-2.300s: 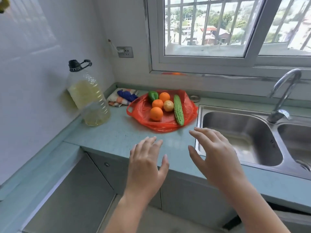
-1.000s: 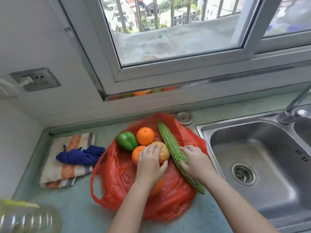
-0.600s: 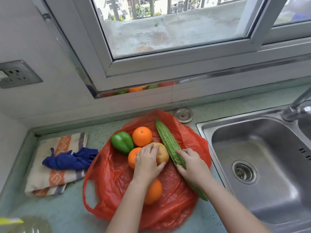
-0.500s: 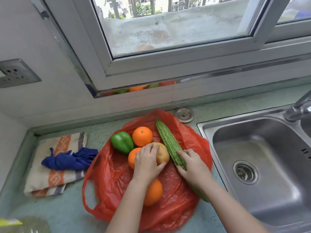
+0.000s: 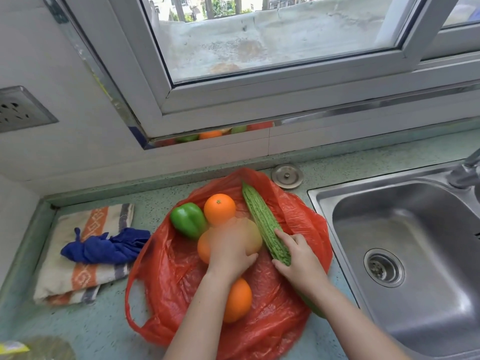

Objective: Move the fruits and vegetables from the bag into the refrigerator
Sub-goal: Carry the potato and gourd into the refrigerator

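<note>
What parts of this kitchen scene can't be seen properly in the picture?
Head view only:
- Left hand: motion-blurred, so its grip on the pale yellow round fruit is unclear.
- Long bumpy green bitter gourd: its near end is hidden under the right hand.
- Steel faucet: cut off by the right edge.
- Refrigerator: not in view.

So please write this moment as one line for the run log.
left hand: on yellow fruit | right hand: gripping bitter gourd | red bag: nothing removed
</note>
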The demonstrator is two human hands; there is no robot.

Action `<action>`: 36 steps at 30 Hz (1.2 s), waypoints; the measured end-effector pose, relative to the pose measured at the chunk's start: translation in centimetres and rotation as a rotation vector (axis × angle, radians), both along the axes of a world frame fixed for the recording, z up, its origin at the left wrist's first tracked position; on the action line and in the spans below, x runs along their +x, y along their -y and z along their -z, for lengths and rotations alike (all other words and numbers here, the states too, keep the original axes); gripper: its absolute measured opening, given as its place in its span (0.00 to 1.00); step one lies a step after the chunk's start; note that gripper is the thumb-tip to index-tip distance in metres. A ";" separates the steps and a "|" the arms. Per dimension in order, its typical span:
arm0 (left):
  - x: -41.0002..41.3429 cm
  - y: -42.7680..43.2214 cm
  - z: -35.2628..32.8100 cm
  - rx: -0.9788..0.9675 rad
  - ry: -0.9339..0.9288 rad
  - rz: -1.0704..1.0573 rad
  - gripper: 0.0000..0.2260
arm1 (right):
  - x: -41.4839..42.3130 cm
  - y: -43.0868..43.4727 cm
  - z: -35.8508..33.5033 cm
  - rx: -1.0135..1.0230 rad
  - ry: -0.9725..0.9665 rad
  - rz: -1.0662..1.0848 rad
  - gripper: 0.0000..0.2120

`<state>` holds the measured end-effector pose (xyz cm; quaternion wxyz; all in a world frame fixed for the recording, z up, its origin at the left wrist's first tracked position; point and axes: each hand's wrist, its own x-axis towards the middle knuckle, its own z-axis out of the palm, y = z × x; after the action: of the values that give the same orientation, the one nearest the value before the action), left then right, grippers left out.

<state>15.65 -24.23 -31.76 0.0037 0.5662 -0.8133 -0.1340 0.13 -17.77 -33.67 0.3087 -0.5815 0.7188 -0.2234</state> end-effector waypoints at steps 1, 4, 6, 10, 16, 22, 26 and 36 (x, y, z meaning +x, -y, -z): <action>0.0 0.0 0.0 -0.002 -0.006 -0.002 0.37 | 0.0 0.0 0.1 -0.009 0.019 0.010 0.32; 0.1 -0.1 0.1 -0.011 -0.017 0.002 0.35 | 0.0 0.0 0.2 -0.029 0.067 0.027 0.31; 0.2 -0.2 0.1 -0.018 -0.041 0.011 0.34 | 0.0 0.0 0.3 -0.041 0.090 0.034 0.31; 0.4 -0.4 0.0 -0.037 -0.130 0.031 0.31 | -0.1 -0.3 0.0 -0.065 0.117 0.048 0.30; 0.5 -1.1 -0.1 -0.025 -0.278 0.040 0.30 | -0.1 -0.8 -1.1 -0.080 0.126 0.031 0.30; 0.5 -1.3 -0.6 -0.038 -0.424 0.039 0.24 | -0.1 -1.5 -1.9 -0.104 0.130 0.042 0.30; -0.6 -1.9 -0.8 0.059 -0.533 0.003 0.23 | 0.6 -1.8 -2.4 -0.120 0.147 0.021 0.30; 0.4 -2.9 0.2 0.119 -0.138 0.075 0.33 | 0.4 -3.3 -1.5 0.015 0.034 0.022 0.30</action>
<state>16.03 -21.28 -31.99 0.0210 0.5239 -0.8224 -0.2208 0.50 -14.46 -32.16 0.3227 -0.5673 0.7216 -0.2311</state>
